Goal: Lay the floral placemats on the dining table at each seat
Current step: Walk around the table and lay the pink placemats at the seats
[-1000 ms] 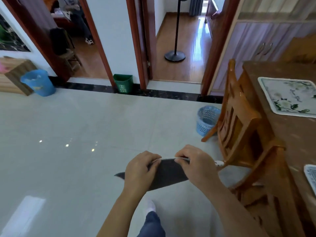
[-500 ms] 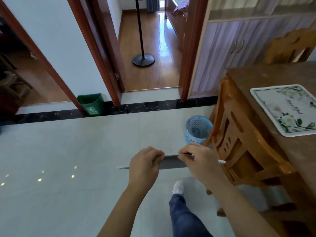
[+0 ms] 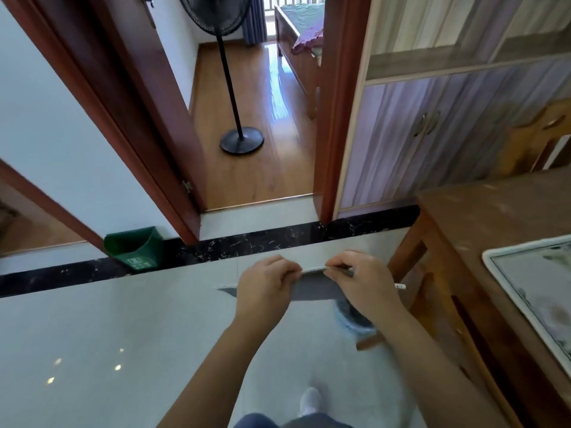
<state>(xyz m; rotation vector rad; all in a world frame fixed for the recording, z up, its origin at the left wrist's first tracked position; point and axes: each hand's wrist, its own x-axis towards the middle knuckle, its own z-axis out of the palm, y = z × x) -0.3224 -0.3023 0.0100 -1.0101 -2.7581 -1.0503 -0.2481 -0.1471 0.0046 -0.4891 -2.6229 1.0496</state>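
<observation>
Both hands carry a placemat (image 3: 312,290) edge-on in front of me, its grey underside facing me and its white trim along the top. My left hand (image 3: 265,285) pinches the top edge left of centre; my right hand (image 3: 360,281) pinches it right of centre. The wooden dining table (image 3: 482,220) stands to the right, its near corner beside my right hand. One floral placemat (image 3: 537,291) with a white border lies flat on the table at the right edge of view.
A wooden chair (image 3: 438,329) is pushed in along the table's side. A blue mesh basket (image 3: 352,319) sits on the floor under my right wrist. A green bin (image 3: 134,248) stands by the wall, and a standing fan (image 3: 241,139) fills the doorway ahead beside a purple cabinet (image 3: 432,131).
I have walked forward and turned right along the table's side; the doorway and table corner are nearer. The mat stays held by both hands, and a second laid mat has left view.
</observation>
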